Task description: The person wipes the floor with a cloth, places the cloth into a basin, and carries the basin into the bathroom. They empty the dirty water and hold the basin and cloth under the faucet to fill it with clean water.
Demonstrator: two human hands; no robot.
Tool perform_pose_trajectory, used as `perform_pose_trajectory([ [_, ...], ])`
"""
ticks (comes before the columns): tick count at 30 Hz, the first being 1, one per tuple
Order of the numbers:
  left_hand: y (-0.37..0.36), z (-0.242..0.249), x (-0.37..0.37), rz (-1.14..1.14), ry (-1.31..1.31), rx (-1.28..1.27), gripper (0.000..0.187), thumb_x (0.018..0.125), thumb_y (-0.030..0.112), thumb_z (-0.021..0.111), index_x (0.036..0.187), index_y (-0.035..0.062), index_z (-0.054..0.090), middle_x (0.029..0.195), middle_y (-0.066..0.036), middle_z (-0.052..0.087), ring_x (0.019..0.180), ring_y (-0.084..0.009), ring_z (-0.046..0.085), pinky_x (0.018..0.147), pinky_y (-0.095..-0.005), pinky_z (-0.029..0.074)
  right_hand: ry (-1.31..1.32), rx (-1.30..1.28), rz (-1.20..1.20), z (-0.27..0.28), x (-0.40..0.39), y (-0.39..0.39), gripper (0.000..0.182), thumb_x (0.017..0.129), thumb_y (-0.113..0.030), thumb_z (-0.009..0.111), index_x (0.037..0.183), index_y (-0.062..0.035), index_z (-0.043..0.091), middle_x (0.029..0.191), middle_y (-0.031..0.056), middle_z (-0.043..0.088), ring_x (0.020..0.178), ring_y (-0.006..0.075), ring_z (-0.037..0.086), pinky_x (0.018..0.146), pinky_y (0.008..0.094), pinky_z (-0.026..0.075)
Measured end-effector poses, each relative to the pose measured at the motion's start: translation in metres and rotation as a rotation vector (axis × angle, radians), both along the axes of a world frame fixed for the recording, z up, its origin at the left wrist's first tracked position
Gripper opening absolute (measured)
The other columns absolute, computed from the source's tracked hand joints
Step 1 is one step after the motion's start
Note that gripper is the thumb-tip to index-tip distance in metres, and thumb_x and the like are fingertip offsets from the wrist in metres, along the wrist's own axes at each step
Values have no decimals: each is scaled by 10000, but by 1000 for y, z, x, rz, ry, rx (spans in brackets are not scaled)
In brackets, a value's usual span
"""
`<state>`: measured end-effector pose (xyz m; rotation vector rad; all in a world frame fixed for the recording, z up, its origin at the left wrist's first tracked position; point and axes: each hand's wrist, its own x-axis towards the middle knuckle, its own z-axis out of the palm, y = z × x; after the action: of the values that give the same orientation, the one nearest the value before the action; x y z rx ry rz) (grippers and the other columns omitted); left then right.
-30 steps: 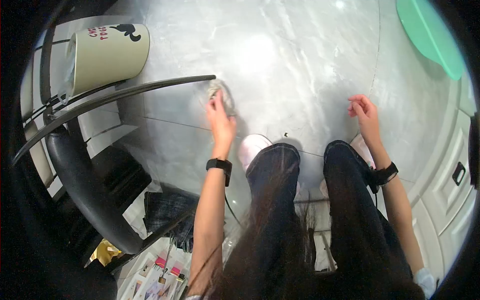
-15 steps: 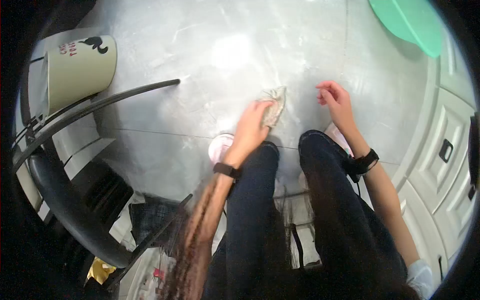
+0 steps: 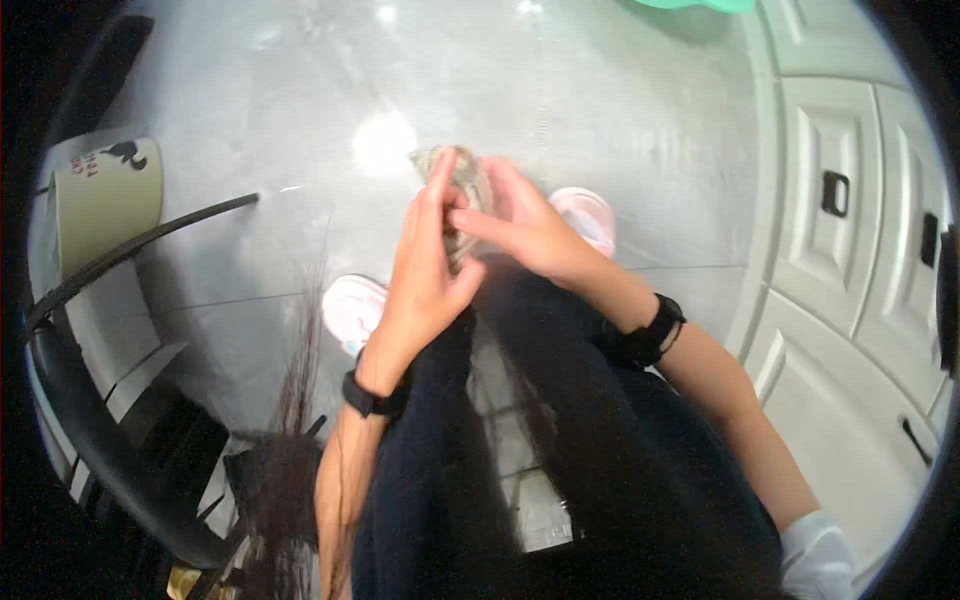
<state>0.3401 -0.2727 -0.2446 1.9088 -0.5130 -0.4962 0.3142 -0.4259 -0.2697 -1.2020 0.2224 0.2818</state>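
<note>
Left: bare left hand (image 3: 412, 270), part closed, with nearly straight fingers along the left side of a crumpled, grey-beige patterned cloth (image 3: 474, 182). Centre: cloth bunched between the 2 hands, over the glossy grey tiled floor (image 3: 640, 150), with long axis roughly away from the body. Right: bare right hand (image 3: 530, 228), part curled on the cloth's right side, with thumb across. Nearer hand: neither, in contact with both. Can't tell how firmly held.
</note>
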Motion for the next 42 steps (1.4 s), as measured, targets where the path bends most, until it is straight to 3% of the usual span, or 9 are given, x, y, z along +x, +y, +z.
perform_pose_trajectory([
  [5,22,35,-18,-13,-311,29,804,722,-26,642,1433,21,270,1379,-164,430,1155,-270,544,1016,-406,380,112,-148,-213,22,-31,-48,458,844,-136,677,1239,-33,470,1127,96,568,1047,149,541,895,286,444],
  [11,136,77,-42,265,-154,221,444,894,9,519,1328,-6,428,1335,-149,482,1159,-247,533,1016,-365,376,336,-630,-695,-7,-153,-198,462,855,-119,549,1279,-26,390,1123,116,553,982,181,566,784,303,490],
  [15,210,103,-88,459,-62,238,359,932,49,499,1287,0,476,1237,-126,547,1091,-213,555,960,-341,408,505,-575,-875,6,-248,-275,498,844,-103,547,1301,-31,363,1184,131,515,1042,217,536,853,325,465],
  [18,236,125,-130,619,-2,177,324,943,73,498,1261,11,504,1159,-111,583,1016,-188,572,912,-321,426,572,-727,-900,11,-294,-296,477,821,-69,550,1273,-20,406,1200,154,527,1071,239,538,908,342,438],
  [21,254,141,-171,679,73,218,318,949,89,498,1258,18,507,1159,-111,584,1016,-186,573,899,-320,434,617,-1275,-733,2,-321,-306,452,787,-72,592,1224,-26,486,1176,177,573,1096,286,547,942,357,423],
  [26,351,92,-219,577,444,316,372,949,110,487,1306,3,483,1291,-122,522,1132,-211,535,991,-328,391,449,-1357,-712,-67,-346,-337,469,767,-9,556,1232,-53,516,1208,183,564,1150,346,510,970,387,399],
  [30,329,84,-238,643,341,201,334,955,116,508,1273,17,483,1125,-105,584,998,-181,568,901,-313,432,349,-1572,-610,-79,-321,-343,469,779,-7,537,1241,-85,528,1162,167,562,1119,361,509,941,415,412],
  [38,171,56,-165,482,276,339,250,960,104,504,1173,-23,537,1009,-95,609,916,-165,586,859,-294,453,735,-1706,-758,-133,-278,-319,401,798,12,513,1178,-97,579,1037,169,523,998,359,520,858,420,434],
  [42,124,16,-124,421,241,234,227,951,89,505,1135,-35,554,975,-83,618,914,-157,584,864,-297,449,357,-1630,-517,-112,-198,-234,309,843,-25,495,1136,-69,585,1039,167,527,971,340,525,824,417,433],
])
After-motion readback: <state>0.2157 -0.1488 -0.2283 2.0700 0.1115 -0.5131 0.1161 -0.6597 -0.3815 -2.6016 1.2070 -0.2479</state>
